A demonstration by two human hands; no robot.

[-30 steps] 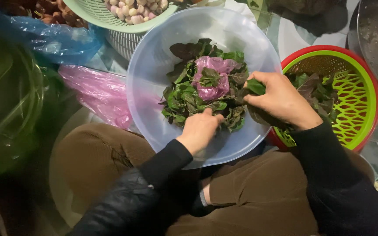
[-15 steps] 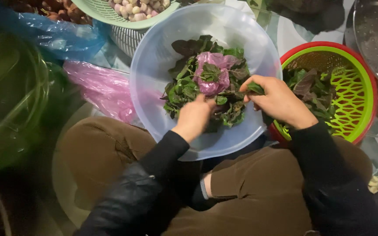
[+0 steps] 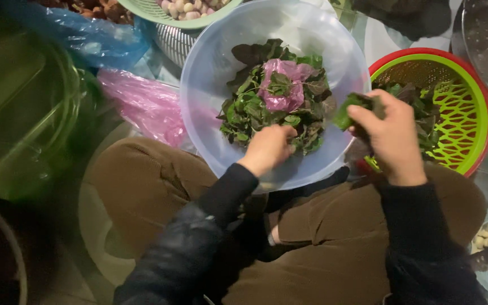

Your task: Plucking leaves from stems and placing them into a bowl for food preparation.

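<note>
I'm sorting leafy greens. My left hand rests in the heap of leaves at the frame's centre, fingers curled down into it; whether they pinch anything I cannot tell. My right hand, right of centre, has its fingers closed on a sprig of leaves over the gap between the translucent plastic bowl and the slotted green colander with its red rim. This looks like the picking-and-transferring step; the sprig seems bound for the colander. The leaves are soft, crumpled, green and purple; a pink plastic bag sits crinkled on top.
</note>
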